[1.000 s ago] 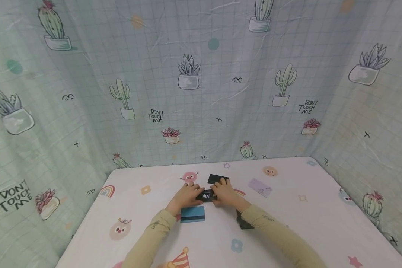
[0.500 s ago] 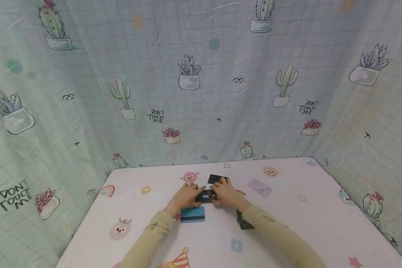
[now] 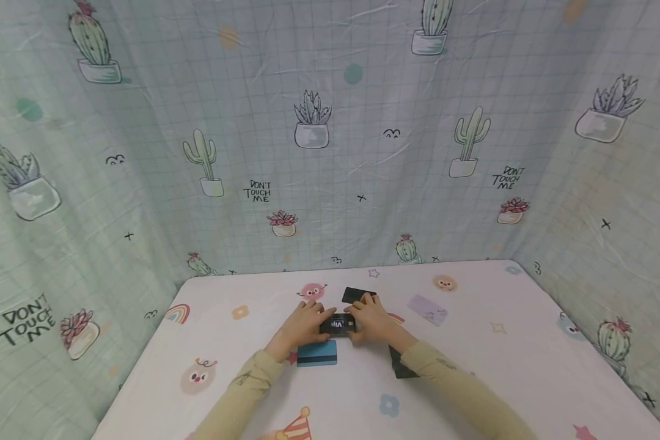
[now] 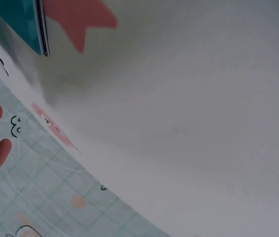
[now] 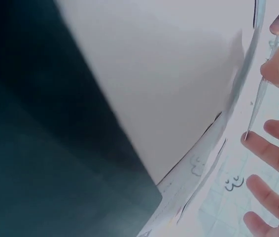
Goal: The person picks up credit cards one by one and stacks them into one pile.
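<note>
Between both hands was a black card (image 3: 338, 325) bearing the letters "Vip", which stood upside down to the wearer. The left hand (image 3: 302, 322) pinched one end, the right hand (image 3: 374, 319) the other, fingers and thumbs at the edges. A blue card (image 3: 316, 353) with a dark stripe lay just nearer the person than the left hand; a second black card (image 3: 357, 294) lay just beyond the right, whose sleeve (image 3: 440, 370) partly covered a dark flat object (image 3: 400, 365). The pale surface (image 3: 456, 379) was printed with stars, faces and rainbows; behind, cactus-patterned fabric (image 3: 357, 165) repeated "DON'T TOUCH ME".
</note>
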A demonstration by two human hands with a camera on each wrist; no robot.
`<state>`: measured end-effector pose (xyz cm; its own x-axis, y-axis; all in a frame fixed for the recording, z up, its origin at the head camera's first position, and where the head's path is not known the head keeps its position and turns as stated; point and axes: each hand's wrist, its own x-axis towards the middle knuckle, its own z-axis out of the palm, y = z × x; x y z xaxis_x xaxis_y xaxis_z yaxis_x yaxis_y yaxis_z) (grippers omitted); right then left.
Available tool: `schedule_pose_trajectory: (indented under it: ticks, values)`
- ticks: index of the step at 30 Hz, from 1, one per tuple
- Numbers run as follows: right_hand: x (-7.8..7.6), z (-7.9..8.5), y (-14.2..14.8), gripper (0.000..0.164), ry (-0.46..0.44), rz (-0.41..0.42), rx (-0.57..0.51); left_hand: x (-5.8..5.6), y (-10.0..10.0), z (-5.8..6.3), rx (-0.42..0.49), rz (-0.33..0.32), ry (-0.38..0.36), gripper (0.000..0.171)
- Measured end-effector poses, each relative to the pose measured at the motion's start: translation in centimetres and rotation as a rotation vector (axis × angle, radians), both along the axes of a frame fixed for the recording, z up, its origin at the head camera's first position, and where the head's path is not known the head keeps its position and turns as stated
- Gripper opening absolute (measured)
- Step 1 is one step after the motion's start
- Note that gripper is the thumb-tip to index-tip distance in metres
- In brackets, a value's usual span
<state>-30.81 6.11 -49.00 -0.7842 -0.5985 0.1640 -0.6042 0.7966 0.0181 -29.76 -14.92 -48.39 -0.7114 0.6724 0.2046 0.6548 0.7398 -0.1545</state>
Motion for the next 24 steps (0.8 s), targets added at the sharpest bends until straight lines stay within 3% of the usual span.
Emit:
schedule_pose_trajectory:
  ticks: [4, 13, 24]
  values:
    - [0.2, -0.1, 0.2, 0.055, 0.002, 0.029, -0.024, 0.2, -0.3, -0.1, 0.009, -0.014, 0.047, 0.061]
    - [1.0, 0.1, 0.7, 0.054, 0.071, 0.118, -0.086, 0.7, -0.7, 0.0, 0.028, -0.024, 0.076, 0.061]
    - [1.6, 0.2, 0.6, 0.053, 0.036, 0.116, -0.079, 1.4, -1.2, -0.3, 0.047, -0.016, 0.044, 0.059]
